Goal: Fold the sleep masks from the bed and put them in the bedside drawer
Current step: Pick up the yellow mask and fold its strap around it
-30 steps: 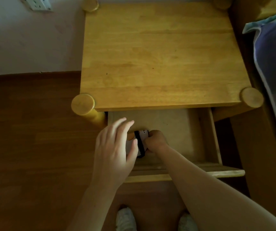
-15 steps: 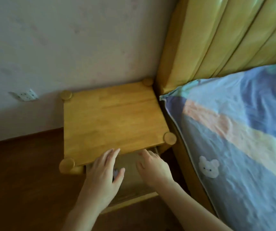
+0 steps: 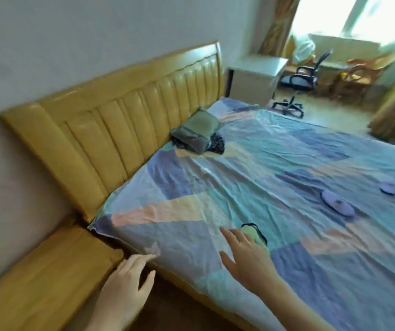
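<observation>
A light green sleep mask [image 3: 253, 233] with a black strap lies on the patchwork bed sheet [image 3: 275, 177], near the bed's front edge. My right hand [image 3: 244, 256] hovers open over the sheet, its fingertips right beside that mask. Empty and with fingers spread, my left hand [image 3: 125, 287] is above the gap between the bedside table [image 3: 43, 278] and the bed. Two purple sleep masks lie farther right on the sheet, one in the middle [image 3: 337, 205] and one beyond it [image 3: 388, 186]. The drawer is out of view.
A padded yellow headboard [image 3: 129, 120] runs along the wall. Folded olive and dark clothes [image 3: 197, 134] sit on the bed by the headboard. Beyond the bed stand a white cabinet [image 3: 253, 77] and a black office chair [image 3: 299, 82].
My view swung up and right from the open drawer to the bed. Both hands left the drawer, the mask stayed there, and my right hand now reaches over the sheet toward the green mask.
</observation>
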